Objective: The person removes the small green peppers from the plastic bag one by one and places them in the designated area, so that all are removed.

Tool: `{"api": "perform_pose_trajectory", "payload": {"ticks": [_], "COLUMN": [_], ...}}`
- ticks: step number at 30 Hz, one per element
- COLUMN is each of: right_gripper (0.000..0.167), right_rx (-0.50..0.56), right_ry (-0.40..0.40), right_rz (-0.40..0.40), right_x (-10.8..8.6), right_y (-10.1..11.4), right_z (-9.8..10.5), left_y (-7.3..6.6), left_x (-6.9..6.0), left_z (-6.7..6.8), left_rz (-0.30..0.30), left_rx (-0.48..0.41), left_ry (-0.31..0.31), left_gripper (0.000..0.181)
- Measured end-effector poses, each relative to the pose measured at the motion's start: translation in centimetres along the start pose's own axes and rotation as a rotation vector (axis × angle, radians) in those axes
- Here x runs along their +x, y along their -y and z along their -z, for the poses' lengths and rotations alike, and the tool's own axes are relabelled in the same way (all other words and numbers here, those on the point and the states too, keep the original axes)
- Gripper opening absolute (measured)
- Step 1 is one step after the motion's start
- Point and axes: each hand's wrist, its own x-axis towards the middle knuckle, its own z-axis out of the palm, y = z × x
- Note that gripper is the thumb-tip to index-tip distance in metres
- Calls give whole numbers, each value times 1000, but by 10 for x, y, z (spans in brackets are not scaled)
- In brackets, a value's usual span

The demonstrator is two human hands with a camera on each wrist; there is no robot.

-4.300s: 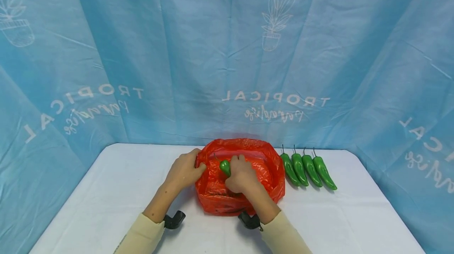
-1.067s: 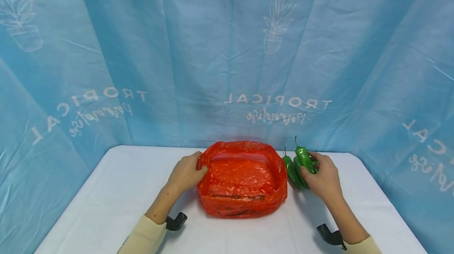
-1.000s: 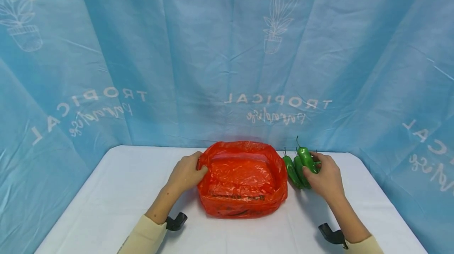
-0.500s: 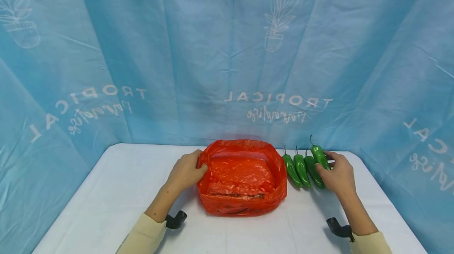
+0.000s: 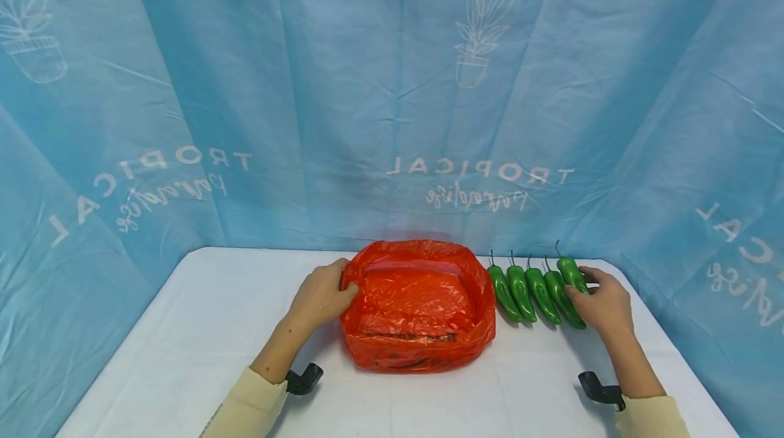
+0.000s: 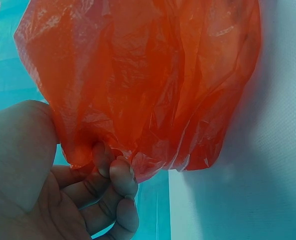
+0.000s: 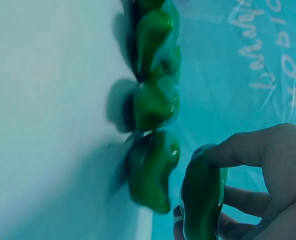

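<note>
My left hand grips the left rim of a red plastic bag, which stands with its mouth spread wide. In the left wrist view my curled fingers pinch the gathered edge of the bag. At the right my right hand holds a green chili pepper between thumb and fingers. The right wrist view has this pepper raised a little, apart from the row. Several more green chili peppers lie side by side just right of the bag, stems toward the back.
A white cloth covers the table. Blue curtains with mirrored white lettering hang behind and at both sides. A black wrist-worn piece sits below each hand. The row of peppers nearly touches the bag's right side.
Earlier my right hand was inside the bag with a pepper. Since then it has moved over the row and on to the right with a pepper. My left hand stays on the rim.
</note>
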Motion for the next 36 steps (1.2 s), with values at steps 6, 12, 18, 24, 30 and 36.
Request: {"api": "perform_pose_trajectory", "payload": {"ticks": [6, 12, 18, 24, 30, 36], "right_gripper": [62, 62, 62, 60, 60, 61], "right_rx": [-3, 1, -3, -10, -20, -20], "right_ry": [33, 42, 48, 59, 70, 85], "right_rz": [-101, -129, -146, -130, -136, -163], "right_x": [4, 5, 5, 7, 8, 9], "right_y": [-10, -18, -23, -26, -27, -26], "right_z": [-2, -4, -6, -9, -11, -11], "left_y": [0, 2, 3, 2, 2, 2], "left_x": [0, 1, 1, 0, 0, 0], "left_z": [0, -1, -2, -2, -1, -2], "left_rz": [-8, -11, -3, -7, -10, -8], "left_rx": [6, 7, 8, 4, 13, 5], "left_ry": [-3, 2, 9, 8, 4, 4], "left_gripper": [29, 27, 25, 21, 19, 21]}}
